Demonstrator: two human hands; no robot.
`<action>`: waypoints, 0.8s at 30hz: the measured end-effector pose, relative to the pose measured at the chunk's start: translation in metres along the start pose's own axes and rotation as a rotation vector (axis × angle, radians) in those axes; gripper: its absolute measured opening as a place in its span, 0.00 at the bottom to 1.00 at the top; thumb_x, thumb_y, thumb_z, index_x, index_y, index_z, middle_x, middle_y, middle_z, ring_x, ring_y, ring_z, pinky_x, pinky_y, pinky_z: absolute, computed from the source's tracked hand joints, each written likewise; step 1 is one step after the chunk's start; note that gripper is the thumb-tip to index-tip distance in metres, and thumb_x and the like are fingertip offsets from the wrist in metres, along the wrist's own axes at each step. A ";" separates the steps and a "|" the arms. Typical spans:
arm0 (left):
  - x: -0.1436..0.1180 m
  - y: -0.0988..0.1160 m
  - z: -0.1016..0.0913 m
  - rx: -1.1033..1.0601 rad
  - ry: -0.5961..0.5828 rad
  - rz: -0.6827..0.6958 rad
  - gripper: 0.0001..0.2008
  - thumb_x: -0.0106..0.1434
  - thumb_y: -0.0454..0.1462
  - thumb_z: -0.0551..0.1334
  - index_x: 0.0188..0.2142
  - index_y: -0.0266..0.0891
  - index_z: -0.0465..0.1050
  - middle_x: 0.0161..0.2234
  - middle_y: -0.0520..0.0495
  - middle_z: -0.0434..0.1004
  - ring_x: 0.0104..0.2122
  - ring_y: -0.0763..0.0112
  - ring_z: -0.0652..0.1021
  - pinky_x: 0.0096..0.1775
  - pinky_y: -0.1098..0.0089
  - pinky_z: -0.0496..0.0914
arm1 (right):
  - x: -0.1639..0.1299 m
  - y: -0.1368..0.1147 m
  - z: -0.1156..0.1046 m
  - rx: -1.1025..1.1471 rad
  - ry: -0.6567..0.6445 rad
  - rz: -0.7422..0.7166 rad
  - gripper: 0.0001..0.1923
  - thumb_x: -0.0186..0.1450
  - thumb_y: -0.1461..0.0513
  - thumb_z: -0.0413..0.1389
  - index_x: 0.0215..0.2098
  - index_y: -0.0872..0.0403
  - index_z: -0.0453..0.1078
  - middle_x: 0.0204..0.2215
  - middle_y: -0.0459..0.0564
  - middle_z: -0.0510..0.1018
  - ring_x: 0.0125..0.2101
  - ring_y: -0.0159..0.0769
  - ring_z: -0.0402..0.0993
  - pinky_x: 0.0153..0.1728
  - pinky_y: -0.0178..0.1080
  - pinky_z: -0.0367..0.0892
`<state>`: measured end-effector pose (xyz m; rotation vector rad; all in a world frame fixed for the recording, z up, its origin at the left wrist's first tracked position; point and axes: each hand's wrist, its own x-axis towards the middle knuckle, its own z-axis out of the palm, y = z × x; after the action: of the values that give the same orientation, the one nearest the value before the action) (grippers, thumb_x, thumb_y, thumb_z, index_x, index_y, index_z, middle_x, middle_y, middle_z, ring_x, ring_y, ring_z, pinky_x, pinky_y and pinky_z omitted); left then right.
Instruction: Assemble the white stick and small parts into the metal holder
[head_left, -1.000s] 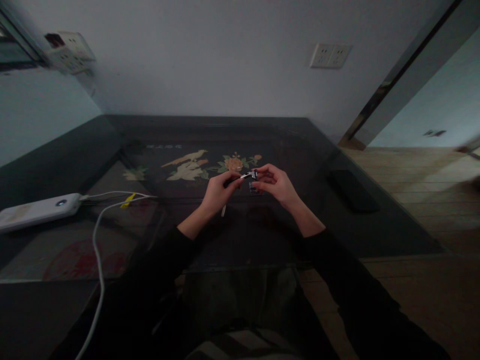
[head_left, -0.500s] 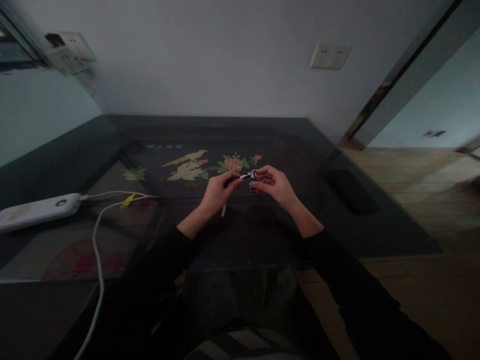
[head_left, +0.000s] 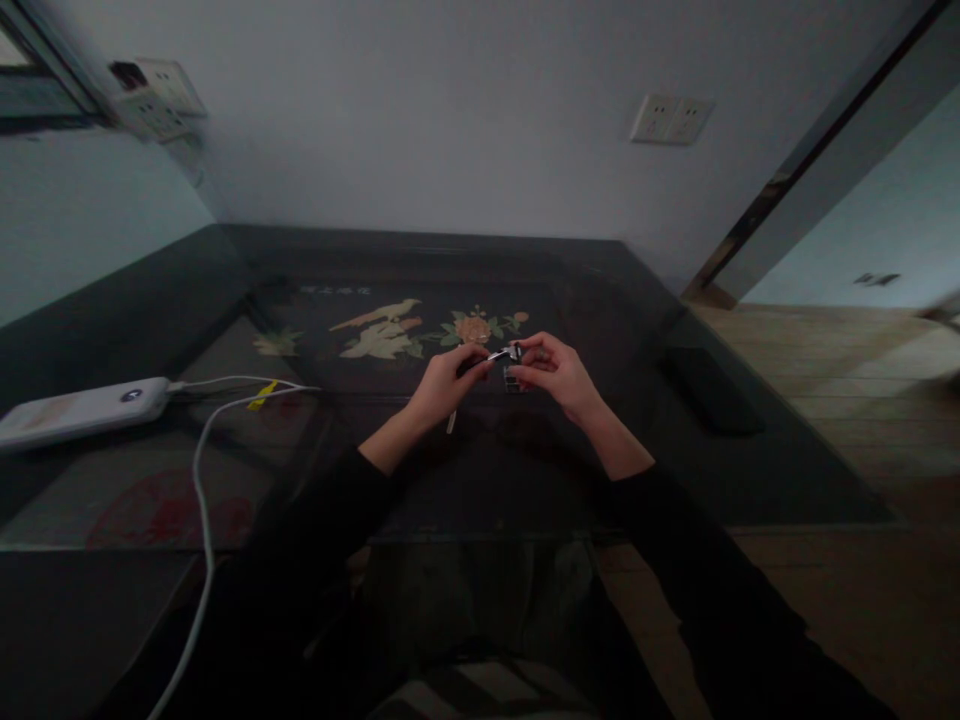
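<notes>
Over the dark table (head_left: 480, 480), my left hand (head_left: 448, 382) pinches a slim, shiny metal piece (head_left: 499, 355) that points to the right. Its tip meets a small dark-and-silver piece (head_left: 515, 352) between the fingertips of my right hand (head_left: 559, 372). The kind of either piece is too small and dim to make out. Just below the right fingertips there is a small dark object with silver patches (head_left: 514, 378), partly covered by that hand. A thin pale strip (head_left: 451, 422) shows beneath my left wrist.
At left lies a white power bank-like device (head_left: 86, 412) with a white cable (head_left: 201, 480) and a yellow tag (head_left: 262, 394). A flat black object (head_left: 712, 390) rests at right. Wall sockets (head_left: 672, 119) are on the wall behind the table.
The whole view has shifted slightly, so things appear a little farther right. Both hands keep nearly the same pose and hold on the small pieces.
</notes>
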<state>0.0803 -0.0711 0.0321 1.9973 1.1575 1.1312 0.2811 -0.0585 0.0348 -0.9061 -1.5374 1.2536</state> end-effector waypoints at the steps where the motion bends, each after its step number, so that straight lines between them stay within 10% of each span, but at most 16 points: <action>1: 0.000 -0.001 0.003 -0.095 -0.011 -0.023 0.09 0.66 0.40 0.60 0.38 0.36 0.73 0.27 0.50 0.77 0.25 0.74 0.73 0.30 0.74 0.66 | -0.001 0.000 0.002 0.039 0.017 -0.004 0.23 0.50 0.55 0.69 0.39 0.51 0.66 0.23 0.40 0.71 0.23 0.31 0.70 0.26 0.37 0.68; 24: 0.003 -0.010 0.010 -0.543 0.102 -0.330 0.16 0.58 0.47 0.67 0.37 0.36 0.78 0.35 0.45 0.80 0.33 0.71 0.77 0.35 0.71 0.73 | 0.000 0.012 0.009 -0.144 -0.060 0.028 0.14 0.56 0.55 0.65 0.35 0.54 0.70 0.22 0.43 0.74 0.21 0.30 0.71 0.24 0.34 0.67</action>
<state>0.0859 -0.0649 0.0204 1.3005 1.0397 1.2203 0.2721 -0.0588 0.0228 -0.9931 -1.6853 1.2116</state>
